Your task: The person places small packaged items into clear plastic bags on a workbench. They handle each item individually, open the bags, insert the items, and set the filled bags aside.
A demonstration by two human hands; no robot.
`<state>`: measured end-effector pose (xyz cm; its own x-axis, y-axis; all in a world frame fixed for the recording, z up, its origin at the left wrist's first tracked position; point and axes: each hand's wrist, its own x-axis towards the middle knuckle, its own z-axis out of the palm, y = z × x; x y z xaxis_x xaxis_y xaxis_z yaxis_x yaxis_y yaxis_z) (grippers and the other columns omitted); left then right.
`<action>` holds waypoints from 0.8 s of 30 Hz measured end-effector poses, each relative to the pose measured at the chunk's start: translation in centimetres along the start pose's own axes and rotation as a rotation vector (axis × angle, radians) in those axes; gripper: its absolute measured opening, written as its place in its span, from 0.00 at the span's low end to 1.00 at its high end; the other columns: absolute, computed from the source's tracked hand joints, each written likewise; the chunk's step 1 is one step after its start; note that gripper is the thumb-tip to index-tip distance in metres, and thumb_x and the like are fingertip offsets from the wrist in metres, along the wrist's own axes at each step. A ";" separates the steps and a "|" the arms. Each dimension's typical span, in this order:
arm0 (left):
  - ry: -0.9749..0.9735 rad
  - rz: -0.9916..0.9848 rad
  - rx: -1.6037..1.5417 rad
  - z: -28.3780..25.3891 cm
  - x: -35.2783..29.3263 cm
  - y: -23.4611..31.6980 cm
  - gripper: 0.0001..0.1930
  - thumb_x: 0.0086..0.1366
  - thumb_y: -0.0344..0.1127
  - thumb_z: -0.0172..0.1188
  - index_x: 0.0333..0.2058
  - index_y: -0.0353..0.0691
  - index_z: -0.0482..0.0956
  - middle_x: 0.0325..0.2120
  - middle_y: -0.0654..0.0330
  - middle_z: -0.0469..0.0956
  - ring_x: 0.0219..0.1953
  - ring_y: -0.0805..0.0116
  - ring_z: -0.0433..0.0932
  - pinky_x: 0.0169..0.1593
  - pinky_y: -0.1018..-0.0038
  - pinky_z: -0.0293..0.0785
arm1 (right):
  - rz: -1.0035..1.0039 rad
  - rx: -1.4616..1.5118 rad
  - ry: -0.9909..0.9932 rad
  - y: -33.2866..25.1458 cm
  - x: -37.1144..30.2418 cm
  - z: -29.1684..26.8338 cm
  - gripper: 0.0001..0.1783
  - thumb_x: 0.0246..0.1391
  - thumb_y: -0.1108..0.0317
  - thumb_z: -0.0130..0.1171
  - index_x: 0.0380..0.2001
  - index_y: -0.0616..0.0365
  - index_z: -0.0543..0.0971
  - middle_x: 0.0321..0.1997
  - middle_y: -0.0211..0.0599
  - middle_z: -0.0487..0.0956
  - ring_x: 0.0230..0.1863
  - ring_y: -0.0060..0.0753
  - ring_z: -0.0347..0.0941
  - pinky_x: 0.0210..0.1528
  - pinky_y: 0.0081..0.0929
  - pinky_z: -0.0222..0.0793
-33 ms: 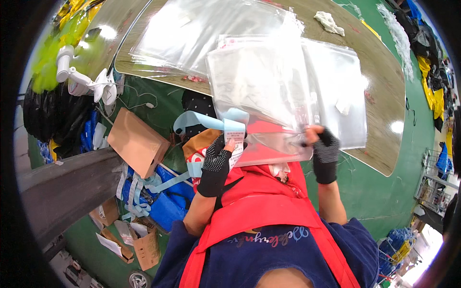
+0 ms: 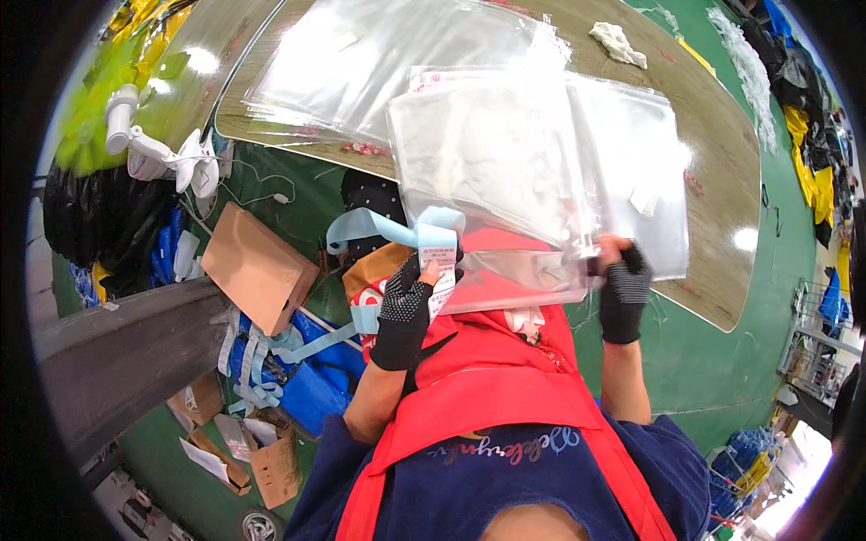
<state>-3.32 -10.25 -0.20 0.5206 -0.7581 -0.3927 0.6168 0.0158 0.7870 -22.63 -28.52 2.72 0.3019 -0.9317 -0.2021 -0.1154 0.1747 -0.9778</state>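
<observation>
My left hand [image 2: 410,302], in a black fingerless glove with a dotted grip, is closed round a strip of white printed labels [image 2: 439,259] on light blue backing. The backing curls up over the fingers and trails off to the left. Clear plastic bags [image 2: 492,171] lie stacked at the table's front edge, their near ends hanging over my red apron [image 2: 492,397]. My right hand [image 2: 622,288], gloved alike, is closed at the right edge of the top bag, its fingertips partly hidden by the crumpled plastic.
More clear bags [image 2: 334,72] cover the table [image 2: 717,216], with another stack [image 2: 640,171] on the right. A white cloth [image 2: 619,43] lies at the back. At left stand a white clip-on device [image 2: 135,135], a cardboard box [image 2: 257,268] and a dark beam [image 2: 135,361].
My right hand has shifted slightly to the right, and the plastic by it has moved with it. The label strip in my left hand has barely tilted.
</observation>
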 end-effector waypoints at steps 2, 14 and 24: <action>0.029 -0.034 0.025 -0.1 -0.3 0.1 0.17 0.66 0.35 0.47 0.49 0.28 0.69 0.42 0.51 0.76 0.43 0.64 0.76 0.48 0.72 0.72 | -0.116 0.132 0.200 1.6 1.0 -4.3 0.09 0.58 0.63 0.52 0.34 0.58 0.73 0.25 0.29 0.72 0.24 0.21 0.67 0.28 0.18 0.64; -0.176 -0.016 0.520 0.3 -4.8 3.1 0.16 0.62 0.37 0.56 0.45 0.35 0.74 0.34 0.55 0.79 0.35 0.67 0.78 0.38 0.74 0.72 | -0.894 -0.607 -0.646 -3.5 -2.6 9.1 0.16 0.43 0.59 0.64 0.39 0.44 0.80 0.41 0.34 0.78 0.48 0.42 0.70 0.51 0.44 0.62; -0.101 -0.086 0.873 -4.5 -4.3 2.9 0.22 0.59 0.37 0.58 0.50 0.34 0.70 0.39 0.49 0.77 0.41 0.59 0.78 0.45 0.69 0.72 | -0.288 -0.264 -0.495 -1.4 -0.2 8.3 0.07 0.49 0.68 0.59 0.30 0.57 0.81 0.28 0.35 0.76 0.28 0.34 0.71 0.36 0.28 0.67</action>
<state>-1.09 -4.07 1.65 0.4128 -0.7887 -0.4555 -0.0417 -0.5159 0.8556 -14.63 -25.90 3.70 0.7507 -0.6607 0.0045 -0.1745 -0.2048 -0.9631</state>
